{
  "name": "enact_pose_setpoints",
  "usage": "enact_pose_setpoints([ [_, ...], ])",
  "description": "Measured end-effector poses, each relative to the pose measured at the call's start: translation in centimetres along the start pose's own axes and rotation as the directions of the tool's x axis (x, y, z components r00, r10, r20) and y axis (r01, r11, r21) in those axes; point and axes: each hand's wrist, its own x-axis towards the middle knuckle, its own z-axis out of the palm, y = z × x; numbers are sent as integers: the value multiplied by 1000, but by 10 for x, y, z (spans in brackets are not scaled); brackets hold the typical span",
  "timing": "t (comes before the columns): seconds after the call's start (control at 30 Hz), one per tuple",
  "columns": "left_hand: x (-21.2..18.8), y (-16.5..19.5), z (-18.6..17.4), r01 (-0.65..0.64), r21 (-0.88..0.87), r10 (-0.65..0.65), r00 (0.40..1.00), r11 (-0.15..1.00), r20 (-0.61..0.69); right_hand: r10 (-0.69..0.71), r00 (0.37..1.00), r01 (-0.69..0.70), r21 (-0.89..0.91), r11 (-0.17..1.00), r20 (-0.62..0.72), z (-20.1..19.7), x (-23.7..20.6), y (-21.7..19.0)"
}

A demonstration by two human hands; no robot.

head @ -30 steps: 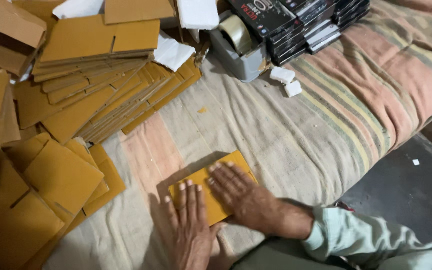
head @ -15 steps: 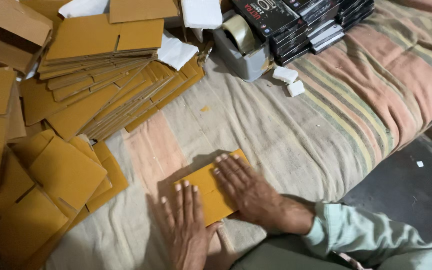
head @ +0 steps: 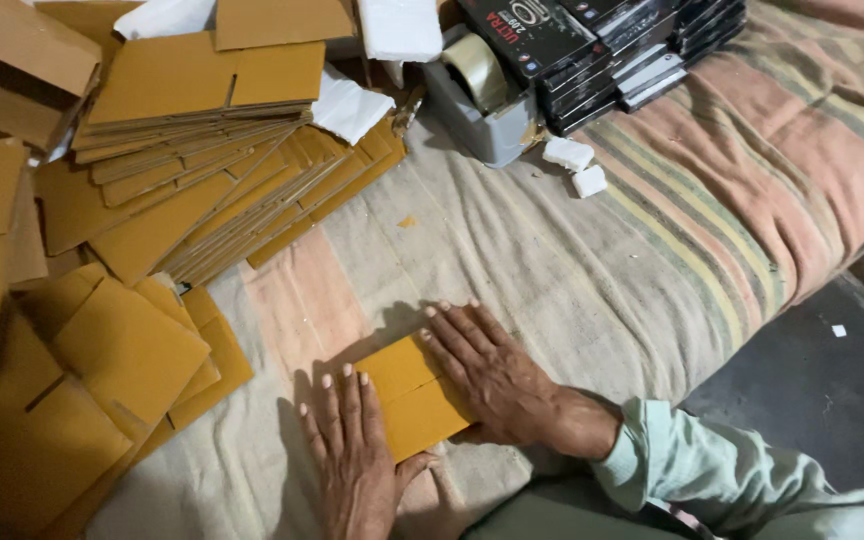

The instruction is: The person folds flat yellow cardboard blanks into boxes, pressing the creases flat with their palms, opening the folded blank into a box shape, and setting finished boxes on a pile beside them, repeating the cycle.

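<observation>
Cardboard piece (head: 414,395) lies on the blanket (head: 572,270). I see my left hand (head: 352,460) and right hand (head: 497,375) pressing it flat, fingers spread, gripping nothing.

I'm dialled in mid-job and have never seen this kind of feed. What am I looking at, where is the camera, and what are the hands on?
There is no machine here: a person works with bare hands, and the single camera sits on their head, looking down. The left hand and the right hand both lie flat, palms down, on a small folded yellow cardboard piece. It lies on a striped cloth spread over the surface. To the left are piles of flat cardboard blanks. At the top stand a grey tape dispenser and stacked dark boxes, with two small white blocks nearby. Neither hand grips anything; they only press.
</observation>
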Motion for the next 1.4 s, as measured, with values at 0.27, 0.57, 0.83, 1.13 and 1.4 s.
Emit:
enact_pose_setpoints([
  [0.27, 24, 29, -13, 10, -66, 6, 971, 998, 238, 14, 999, 6, -361, 932, 52, 43, 26, -26],
  [0.57, 17, 10, -16, 144, 46, -151, 965, 988, 216, 110, 958, -88, -94, 992, 263, 0, 19, -4],
  [0.83, 28, 21, -26, 81, -127, -38, 950, 989, 311, -64, 993, 20, -408, 913, -95, 38, 37, -34],
  [1.13, 20, 1, -11, 39, -97, -23, 986, 995, 167, -17, 974, 29, -47, 998, 224, 7, 24, 4],
  [1.4, -1, 28, 4, 2, -50, -9, 992, 999, -128, 59, 998, -58, 71, 996, -24, -1, -11, 11],
])
